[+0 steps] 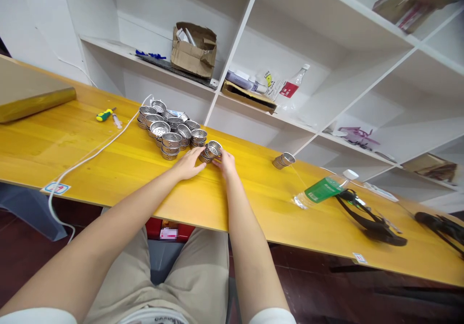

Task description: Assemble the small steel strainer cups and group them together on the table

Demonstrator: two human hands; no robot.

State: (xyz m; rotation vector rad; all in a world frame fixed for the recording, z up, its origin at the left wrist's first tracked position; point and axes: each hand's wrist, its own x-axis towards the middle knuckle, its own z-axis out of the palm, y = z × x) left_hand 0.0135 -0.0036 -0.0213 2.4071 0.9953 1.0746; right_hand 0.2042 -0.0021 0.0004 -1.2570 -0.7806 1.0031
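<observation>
Between my hands, on the yellow table (253, 193), is a small stack of perforated metal cups (213, 149), the top one tilted. My left hand (190, 163) holds the stack from the left, fingers against its side and thumb near the base. On the other side, my right hand (226, 162) grips the stack, its fingertips partly hidden behind the cups. Just left of it, several more perforated metal cups (171, 141) stand in a cluster of short stacks, some leaning. Farther right, apart from the rest, a tilted pair of nested cups (283, 160) stands alone.
A bottle with a green label (322, 190) and a black strapped headset (369, 222) are to the right. A white cable (97, 154) crosses the left side near a screwdriver (105, 115). White shelves (290, 34) with a cardboard box (194, 53) rise behind the table.
</observation>
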